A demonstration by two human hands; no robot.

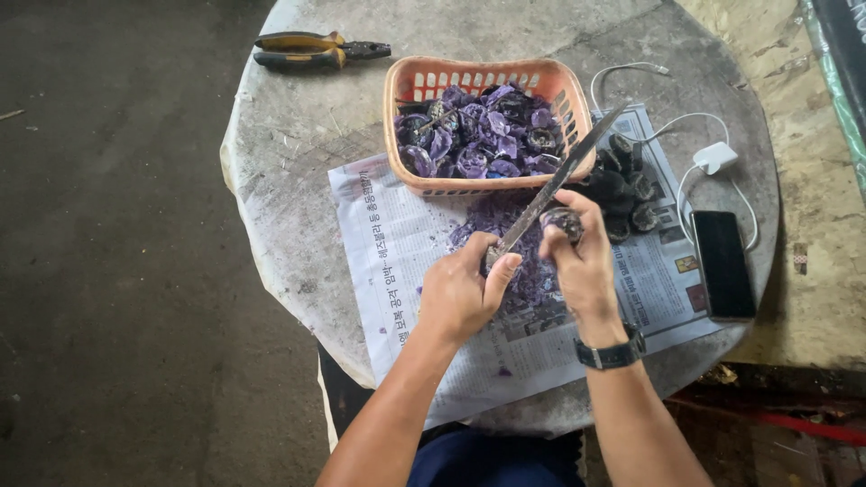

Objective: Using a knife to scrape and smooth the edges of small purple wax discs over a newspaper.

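My left hand (pixel 462 290) grips the handle of a long knife (pixel 564 171), whose blade points up and to the right over the basket's corner. My right hand (pixel 582 257), with a dark watch on its wrist, holds a small dark round piece (pixel 565 220) against the blade. Under both hands a heap of purple scraps (pixel 505 225) lies on a spread newspaper (pixel 397 243). An orange plastic basket (pixel 404 86) just beyond holds many purple and dark pieces (pixel 478 135).
A pile of dark round pieces (pixel 624 185) sits right of the basket. A black phone (pixel 723 263) with white charger and cable (pixel 714 155) lies at the right of the round stone table (pixel 289 135). Yellow-handled pliers (pixel 311 50) lie far left. Dark floor at left.
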